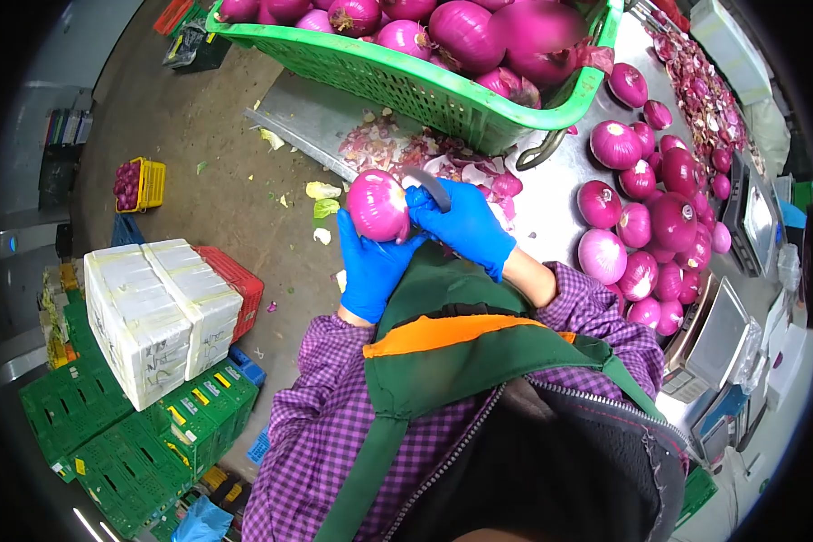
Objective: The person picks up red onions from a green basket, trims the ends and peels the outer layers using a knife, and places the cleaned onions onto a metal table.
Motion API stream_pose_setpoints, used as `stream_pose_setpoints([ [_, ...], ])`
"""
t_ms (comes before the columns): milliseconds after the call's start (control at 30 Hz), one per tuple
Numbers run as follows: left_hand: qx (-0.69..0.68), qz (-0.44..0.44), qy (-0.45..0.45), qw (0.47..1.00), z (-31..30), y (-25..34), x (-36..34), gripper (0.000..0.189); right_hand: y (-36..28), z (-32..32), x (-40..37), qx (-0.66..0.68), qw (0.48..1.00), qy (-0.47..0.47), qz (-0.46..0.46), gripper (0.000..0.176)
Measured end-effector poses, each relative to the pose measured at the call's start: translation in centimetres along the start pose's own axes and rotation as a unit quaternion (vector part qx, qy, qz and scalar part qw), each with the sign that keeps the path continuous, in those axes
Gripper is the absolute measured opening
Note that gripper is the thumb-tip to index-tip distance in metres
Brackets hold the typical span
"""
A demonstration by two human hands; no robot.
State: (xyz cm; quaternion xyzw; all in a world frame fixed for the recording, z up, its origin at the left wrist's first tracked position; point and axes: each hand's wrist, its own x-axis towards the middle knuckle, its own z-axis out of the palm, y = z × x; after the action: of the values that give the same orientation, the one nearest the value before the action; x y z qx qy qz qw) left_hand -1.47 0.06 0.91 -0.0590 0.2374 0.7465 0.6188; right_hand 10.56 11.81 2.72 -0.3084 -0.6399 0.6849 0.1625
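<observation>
My left grip is closed around a red onion, cupping it from underneath, blue glove on. My right grip, gloved too, is closed on a knife, with the curved blade sitting right at the top of the onion, touching it as far as I can tell. The onion's up in the air in front of my apron, just off the edge of the counter, not resting on anything.

Right behind my hands there's a heap of skins on the counter. Past that sits a big green basket loaded with more onions. Off to my right there's a whole bunch of peeled onions lying loose on the counter, packed close together, with a scale just beside them.

Down on the floor to my left are strapped white boxes sitting on top of green crates.
</observation>
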Motion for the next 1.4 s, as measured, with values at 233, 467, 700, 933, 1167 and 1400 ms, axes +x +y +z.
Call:
stream_pose_setpoints([
  [233, 0.072, 0.075, -0.042, 0.994, -1.5, 0.9, 0.3, 0.079, -0.6, -0.1, -2.2, -0.016, 0.993, -0.094, -0.074, 0.029],
  [467, 0.224, 0.205, 0.105, 0.947, -0.7, 0.6, 0.5, 0.055, -0.9, 0.8, -1.8, 0.134, 0.990, 0.007, -0.034, 0.042],
  [700, 0.247, 0.122, -0.026, 0.961, -1.1, 1.8, -0.1, 0.078, -0.1, 2.0, -1.2, -0.035, 0.997, 0.023, -0.063, 0.036],
  [933, 0.146, 0.128, -0.045, 0.980, -1.1, 1.0, 0.2, 0.070, 0.7, 2.2, -1.8, -0.096, 0.986, -0.077, -0.109, 0.029],
  [1167, 0.131, 0.257, -0.203, 0.936, 0.4, 0.8, 0.2, 0.058, -3.0, 1.4, -2.2, 0.044, 0.995, -0.014, -0.085, 0.023],
  [1400, -0.051, 0.019, -0.111, 0.992, -1.2, 1.9, 0.3, 0.047, -3.3, 1.4, -1.2, 0.109, 0.990, 0.088, -0.023, 0.024],
])
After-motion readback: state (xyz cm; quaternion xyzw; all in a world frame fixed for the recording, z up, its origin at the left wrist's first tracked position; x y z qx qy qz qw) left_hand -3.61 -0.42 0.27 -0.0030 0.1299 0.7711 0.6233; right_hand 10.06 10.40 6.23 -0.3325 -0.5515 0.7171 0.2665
